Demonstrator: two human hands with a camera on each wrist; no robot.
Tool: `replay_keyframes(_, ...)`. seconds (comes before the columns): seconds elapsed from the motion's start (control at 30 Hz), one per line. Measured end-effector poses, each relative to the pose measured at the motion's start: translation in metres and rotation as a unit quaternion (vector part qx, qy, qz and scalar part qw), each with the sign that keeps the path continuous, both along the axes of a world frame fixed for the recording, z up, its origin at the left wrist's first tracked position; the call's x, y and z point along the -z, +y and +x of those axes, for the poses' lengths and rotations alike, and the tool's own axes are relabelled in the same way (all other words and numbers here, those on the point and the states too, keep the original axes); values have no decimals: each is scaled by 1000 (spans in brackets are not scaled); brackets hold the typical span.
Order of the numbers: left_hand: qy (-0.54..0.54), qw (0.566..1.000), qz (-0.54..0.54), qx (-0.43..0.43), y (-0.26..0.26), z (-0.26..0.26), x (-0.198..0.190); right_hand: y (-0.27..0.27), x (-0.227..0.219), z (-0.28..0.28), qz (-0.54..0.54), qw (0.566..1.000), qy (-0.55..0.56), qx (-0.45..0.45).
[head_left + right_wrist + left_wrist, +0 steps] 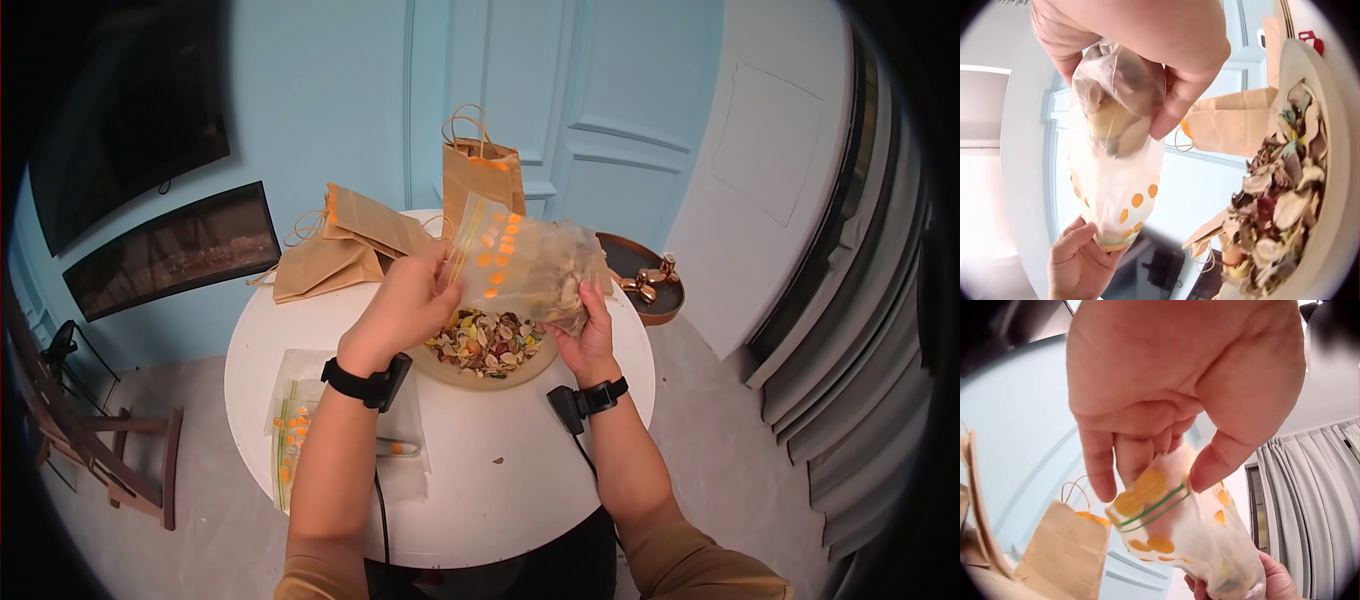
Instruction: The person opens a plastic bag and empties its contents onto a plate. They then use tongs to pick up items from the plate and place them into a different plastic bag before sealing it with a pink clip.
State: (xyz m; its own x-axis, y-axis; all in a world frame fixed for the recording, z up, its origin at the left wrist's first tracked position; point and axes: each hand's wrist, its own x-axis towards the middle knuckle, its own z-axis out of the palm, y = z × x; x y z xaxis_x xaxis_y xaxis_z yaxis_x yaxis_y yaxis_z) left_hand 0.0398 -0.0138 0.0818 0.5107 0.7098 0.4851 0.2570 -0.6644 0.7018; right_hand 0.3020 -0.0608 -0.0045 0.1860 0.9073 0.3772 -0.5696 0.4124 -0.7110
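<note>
A clear zip bag [525, 255] with orange dots hangs tilted above a wide bowl [430, 372]. My left hand [405, 300] pinches its zip end, thumb on one face and fingers on the other. At the filled end, my right hand [590, 335] grips the bag around its lump of pale dried pieces [1119, 119]. The zip strip [1154, 509] shows green in the left wrist view. Mixed potpourri [490, 343], brown, cream, yellow and red, fills the bowl under the bag.
More dotted zip bags [340, 370] lie flat at the table's left, with a metal utensil handle [398, 447] on them. Brown paper bags [483, 180] stand and lean at the back. A small dried flake [497, 461] lies near the front. A round dark tray [655, 300] holds a shiny copper-coloured figure [650, 280].
</note>
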Motion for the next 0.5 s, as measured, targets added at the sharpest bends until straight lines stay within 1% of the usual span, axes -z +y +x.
replay_keyframes(0.03,11,1000,-7,-6,5,2,5,-1,-2,0,-1,999,-27,27)
replay_keyframes(0.07,22,1000,-15,-12,9,4,11,-1,-2,1,-12,999,-21,34)
replay_keyframes(0.17,13,999,-49,6,23,11,28,5,1,4,-36,998,-14,51)
replay_keyframes(0.23,10,998,-66,10,42,16,51,9,3,7,-38,997,-25,58)
replay_keyframes(0.27,8,997,-74,12,45,18,56,9,3,8,-50,997,-32,57)
replay_keyframes(0.37,-31,986,-160,41,45,21,62,11,6,13,-79,994,-52,54)
replay_keyframes(0.47,16,988,-155,14,46,20,63,13,9,18,-91,993,-63,48)
replay_keyframes(0.5,16,986,-163,12,46,21,65,13,9,18,-94,992,-67,48)
